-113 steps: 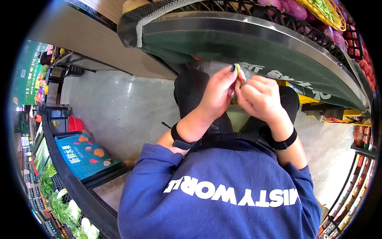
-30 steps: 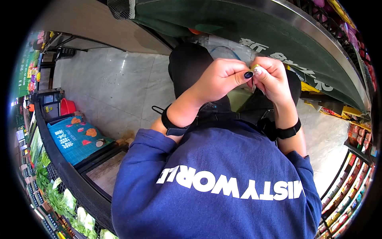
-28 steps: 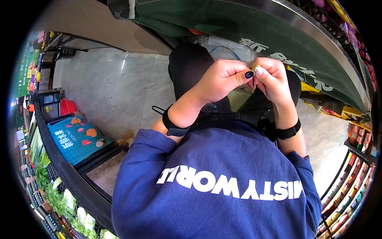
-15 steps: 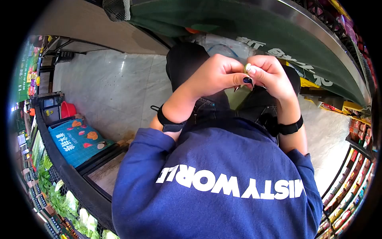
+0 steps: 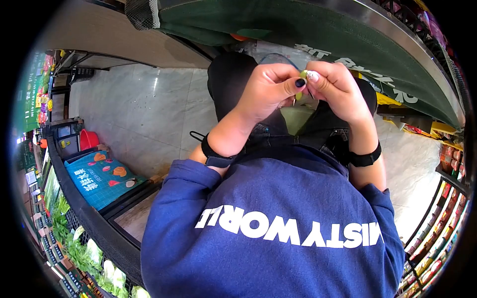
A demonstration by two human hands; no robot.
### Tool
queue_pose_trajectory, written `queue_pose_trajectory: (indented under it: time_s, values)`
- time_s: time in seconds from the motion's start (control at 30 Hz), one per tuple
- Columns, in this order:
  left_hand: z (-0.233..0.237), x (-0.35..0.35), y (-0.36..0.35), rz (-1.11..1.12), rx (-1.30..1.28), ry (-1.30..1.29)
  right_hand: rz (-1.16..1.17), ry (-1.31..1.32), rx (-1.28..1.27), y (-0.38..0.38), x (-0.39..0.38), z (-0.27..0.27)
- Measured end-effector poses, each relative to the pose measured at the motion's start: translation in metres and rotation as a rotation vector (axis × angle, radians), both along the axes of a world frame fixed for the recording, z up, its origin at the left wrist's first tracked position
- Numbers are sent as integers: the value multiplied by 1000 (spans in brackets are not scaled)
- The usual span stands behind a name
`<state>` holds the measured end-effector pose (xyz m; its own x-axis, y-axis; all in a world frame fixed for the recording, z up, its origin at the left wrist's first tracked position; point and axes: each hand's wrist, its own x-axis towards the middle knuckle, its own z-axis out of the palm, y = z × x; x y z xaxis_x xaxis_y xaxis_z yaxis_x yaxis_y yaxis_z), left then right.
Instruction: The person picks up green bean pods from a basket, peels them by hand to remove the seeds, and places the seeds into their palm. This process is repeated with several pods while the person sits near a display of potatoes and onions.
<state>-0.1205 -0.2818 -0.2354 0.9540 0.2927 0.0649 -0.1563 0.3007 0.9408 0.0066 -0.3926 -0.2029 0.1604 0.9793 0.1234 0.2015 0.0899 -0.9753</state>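
In the head view, a small green piece, like part of a bean or pod, is pinched between my two hands. My left hand grips it with thumb and fingers, a dark thumbnail showing. My right hand closes on its other side, thumb against the fingers. The fingertips nearly meet and hide most of the piece. Below them, between the dark-trousered knees, a pale green surface shows in part. Behind the hands lies clear plastic with a blue edge.
A dark green cloth with white lettering hangs in front of the knees. To the left are a blue printed bag, a red basin and leafy vegetables. Packaged goods fill shelves at the right. Grey floor tiles lie between.
Both hands stay close together and have shifted slightly, the left thumb rising toward the right thumb. More of the green piece now shows between the fingertips.
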Motion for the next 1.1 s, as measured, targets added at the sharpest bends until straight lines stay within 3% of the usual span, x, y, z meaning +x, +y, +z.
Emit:
queue_pose_trajectory:
  time_s: [0.1,0.23,0.3,0.37,0.43,0.53,0.7,0.77,0.8,0.87,0.97,1.1]
  values:
    - [-1,-1,-6,-79,-474,18,-19,-9,16,0,-2,-4]
    - [-2,0,-11,-55,-477,20,-68,-94,42,0,-4,-4]
    - [5,-1,-16,112,-408,90,-89,-142,82,0,-4,-7]
    - [-1,-1,-10,111,-418,68,-109,-190,124,0,-4,-8]
    - [-2,-3,-6,98,-438,36,-121,-467,194,-1,-6,-7]
    - [-2,0,-5,202,-451,5,-101,-500,267,1,-11,-11]
    - [-16,0,9,300,-566,-55,-71,-462,108,1,-7,-24]
    - [-17,-2,12,320,-575,-39,-166,-552,-129,11,-1,-43]
    - [-18,-3,14,337,-582,-23,-166,-553,-130,15,3,-56]
    - [-26,-6,18,308,-582,-55,-174,-838,-327,25,11,-85]
    - [-27,-9,19,383,-537,-5,-139,-956,-446,35,19,-116]
    - [-29,-15,23,424,-454,74,-260,-968,-390,46,12,-108]
